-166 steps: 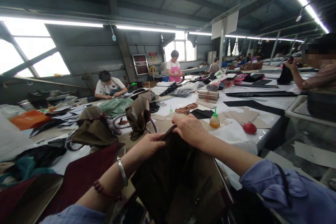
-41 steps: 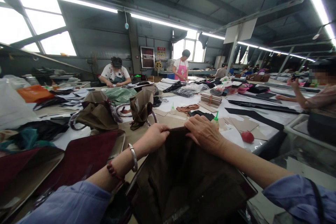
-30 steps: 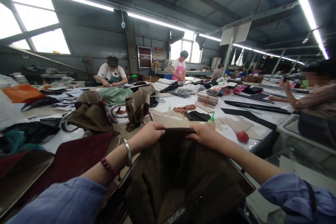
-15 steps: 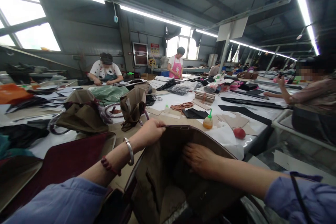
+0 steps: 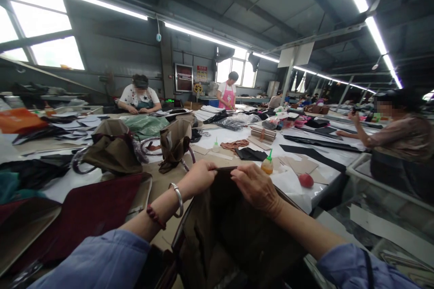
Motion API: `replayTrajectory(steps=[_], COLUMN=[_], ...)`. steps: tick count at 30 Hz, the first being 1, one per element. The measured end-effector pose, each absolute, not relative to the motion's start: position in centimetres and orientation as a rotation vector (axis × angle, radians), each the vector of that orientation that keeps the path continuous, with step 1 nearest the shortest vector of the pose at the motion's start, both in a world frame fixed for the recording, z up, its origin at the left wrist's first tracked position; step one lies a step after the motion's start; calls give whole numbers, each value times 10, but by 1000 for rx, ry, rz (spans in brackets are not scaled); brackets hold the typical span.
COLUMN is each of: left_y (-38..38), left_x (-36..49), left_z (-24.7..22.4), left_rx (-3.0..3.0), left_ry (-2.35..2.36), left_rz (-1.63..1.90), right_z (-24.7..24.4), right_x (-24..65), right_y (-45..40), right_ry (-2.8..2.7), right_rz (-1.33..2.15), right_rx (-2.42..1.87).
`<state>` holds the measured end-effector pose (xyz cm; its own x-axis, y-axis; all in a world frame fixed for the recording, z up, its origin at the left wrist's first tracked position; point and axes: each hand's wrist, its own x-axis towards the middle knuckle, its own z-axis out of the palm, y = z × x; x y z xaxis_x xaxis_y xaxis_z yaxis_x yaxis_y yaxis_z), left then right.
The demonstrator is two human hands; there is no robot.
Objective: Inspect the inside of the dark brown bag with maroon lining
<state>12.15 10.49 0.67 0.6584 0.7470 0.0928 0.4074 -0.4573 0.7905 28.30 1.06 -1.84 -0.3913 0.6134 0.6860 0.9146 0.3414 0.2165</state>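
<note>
A brown-lined bag point(image 5: 230, 230) stands open towards me at the bottom centre, its inside dark. My left hand point(image 5: 200, 176), with a silver bangle and red beads at the wrist, pinches the far rim of the bag near its corner. Just to the right, my right hand point(image 5: 256, 188) grips the same rim with its fingertips, thumb side hidden. A short stretch of rim runs between both hands. Slit pocket detail shows on the left part of the lining.
Left are a dark red bag piece point(image 5: 98, 207) and two brown bags point(image 5: 111, 153) point(image 5: 172, 144). Beyond my hands stand a glue bottle point(image 5: 267, 165) and a red ball point(image 5: 306, 180). People work across the table; another person point(image 5: 400, 131) is at right.
My right hand has risen from inside the bag to its far rim, beside my left hand, and has closed on it. The view has shifted slightly.
</note>
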Motion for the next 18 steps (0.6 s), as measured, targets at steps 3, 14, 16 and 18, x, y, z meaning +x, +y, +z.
replayTrajectory(steps=[3, 14, 16, 18], left_y=[104, 108, 110, 111], left_x=[122, 119, 119, 120], left_z=[7, 5, 4, 3], left_rx=[2100, 2101, 2096, 2101], left_ry=[887, 858, 851, 844], left_rz=[569, 525, 527, 541], right_z=[-13, -6, -8, -10], right_x=[287, 286, 288, 289], right_y=[16, 24, 25, 24], right_ry=[-2032, -2076, -2101, -2125], right_rz=[-904, -904, -935, -950], right_rx=[-1400, -1529, -1477, -1429])
